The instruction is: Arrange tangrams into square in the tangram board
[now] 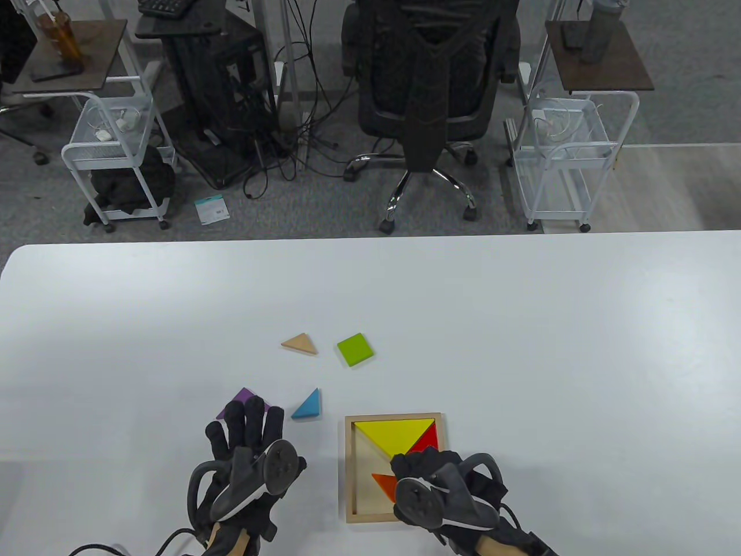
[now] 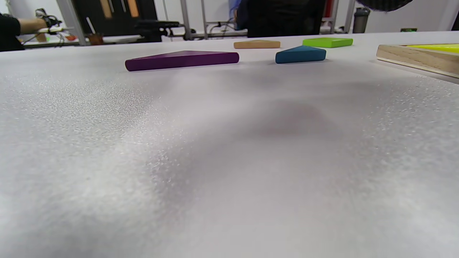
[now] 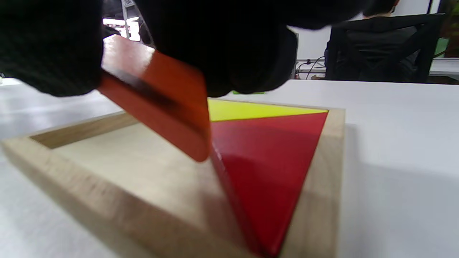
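Note:
The wooden tangram board (image 1: 349, 463) (image 3: 107, 204) lies near the table's front edge and holds a yellow triangle (image 1: 393, 435) (image 3: 251, 109) and a red triangle (image 1: 427, 443) (image 3: 272, 168). My right hand (image 1: 425, 472) (image 3: 118, 46) pinches an orange piece (image 1: 384, 484) (image 3: 157, 104), tilted above the board's bare floor. My left hand (image 1: 246, 425) lies flat with straight fingers on a purple piece (image 1: 243, 398) (image 2: 181, 59). Loose on the table are a blue triangle (image 1: 307, 405) (image 2: 300, 54), a tan triangle (image 1: 300, 343) (image 2: 256, 44) and a green square (image 1: 355, 349) (image 2: 327, 42).
Beyond the white table's far edge (image 1: 370, 240) stand an office chair (image 1: 425, 98), two white wire carts (image 1: 113, 150) (image 1: 570, 156) and tangled cables on the carpet.

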### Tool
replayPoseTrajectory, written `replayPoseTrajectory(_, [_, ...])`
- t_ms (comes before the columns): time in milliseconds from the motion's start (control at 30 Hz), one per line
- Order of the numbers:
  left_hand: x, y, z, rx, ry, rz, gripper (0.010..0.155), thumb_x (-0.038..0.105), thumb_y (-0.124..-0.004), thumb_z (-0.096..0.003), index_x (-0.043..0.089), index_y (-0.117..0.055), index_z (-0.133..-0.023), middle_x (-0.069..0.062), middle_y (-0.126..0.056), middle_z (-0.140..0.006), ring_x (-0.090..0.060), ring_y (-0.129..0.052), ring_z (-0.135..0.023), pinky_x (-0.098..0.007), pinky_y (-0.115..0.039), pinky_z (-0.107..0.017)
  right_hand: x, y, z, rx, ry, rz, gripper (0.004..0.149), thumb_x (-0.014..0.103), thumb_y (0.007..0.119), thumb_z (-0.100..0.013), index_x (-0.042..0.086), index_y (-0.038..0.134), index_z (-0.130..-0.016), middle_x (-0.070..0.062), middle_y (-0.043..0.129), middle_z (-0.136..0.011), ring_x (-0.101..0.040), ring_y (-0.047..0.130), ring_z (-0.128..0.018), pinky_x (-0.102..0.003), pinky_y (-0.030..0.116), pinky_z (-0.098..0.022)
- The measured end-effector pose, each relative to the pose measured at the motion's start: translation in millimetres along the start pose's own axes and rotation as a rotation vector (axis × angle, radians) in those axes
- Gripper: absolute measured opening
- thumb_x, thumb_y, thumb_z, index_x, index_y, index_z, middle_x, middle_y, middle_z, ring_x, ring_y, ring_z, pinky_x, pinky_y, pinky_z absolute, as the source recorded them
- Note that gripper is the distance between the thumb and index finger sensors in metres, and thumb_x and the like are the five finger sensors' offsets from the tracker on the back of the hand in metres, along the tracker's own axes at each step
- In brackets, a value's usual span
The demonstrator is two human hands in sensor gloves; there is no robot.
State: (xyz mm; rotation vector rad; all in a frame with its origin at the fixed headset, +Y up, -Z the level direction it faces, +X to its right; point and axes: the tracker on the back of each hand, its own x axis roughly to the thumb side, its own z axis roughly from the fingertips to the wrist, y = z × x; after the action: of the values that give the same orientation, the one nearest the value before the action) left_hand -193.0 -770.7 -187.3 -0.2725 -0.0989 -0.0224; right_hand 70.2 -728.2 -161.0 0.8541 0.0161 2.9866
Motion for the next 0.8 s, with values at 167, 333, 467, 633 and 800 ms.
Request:
replayPoseTrajectory(167, [0,1,0,-0.005,0.001,-0.001,0.088,0.065,-0.052,-0.0526,0.017,-0.011,-0.113,-0.024,0.004,-0.114,-0.054,0.001,-0.102,-0.072,-0.009,-0.067,7,13,-2,0.032,-0.02,0.048,0.071,0.056,0.087,-0.027,0.019,0.078,-0.087,-0.007,0.089,-0.08,-0.025,0.092,-0.057,-0.03,0.08,-0.031])
replayPoseTrajectory(333, [0,1,-1,-0.011,-0.001,-0.003,0.088,0.065,-0.052,-0.0526,0.017,-0.011,-0.113,-0.024,0.004,-0.114,-0.054,0.001,-0.102,-0.072,-0.009,-0.067,12,21,-4,0.052,-0.017,0.107,0.07,0.056,0.086,-0.029,0.019,0.078,-0.087,-0.007,0.089,-0.08,-0.025,0.092,-0.058,-0.03,0.08,-0.032])
replayPoseTrajectory(467, [1,1,-1,-0.012,-0.005,-0.006,0.088,0.065,-0.052,-0.0527,0.017,-0.011,-0.113,-0.024,0.004,-0.114,-0.054,0.001,-0.102,-0.072,-0.009,-0.067,13,24,-6,0.066,-0.013,0.113,0.069,0.055,0.085,-0.029,0.018,0.078,-0.088,-0.007,0.088,-0.081,-0.025,0.091,-0.058,-0.03,0.08,-0.032])
replayPoseTrajectory(633, [1,1,-1,-0.01,-0.006,-0.005,0.088,0.065,-0.052,-0.0526,0.017,-0.011,-0.113,-0.025,0.004,-0.114,-0.054,0.001,-0.102,-0.072,-0.009,-0.067,16,26,-7,0.069,-0.02,0.124,0.069,0.054,0.084,-0.031,0.018,0.077,-0.089,-0.008,0.087,-0.082,-0.026,0.091,-0.059,-0.031,0.08,-0.033])
replayPoseTrajectory(800, [2,1,-1,-0.01,-0.006,-0.005,0.088,0.065,-0.052,-0.0527,0.017,-0.01,-0.113,-0.024,0.004,-0.114,-0.054,0.001,-0.102,-0.072,-0.009,-0.068,17,26,-8,0.075,-0.017,0.127,0.057,0.048,0.082,-0.035,0.021,0.081,-0.085,-0.006,0.088,-0.08,-0.025,0.091,-0.058,-0.031,0.08,-0.033])
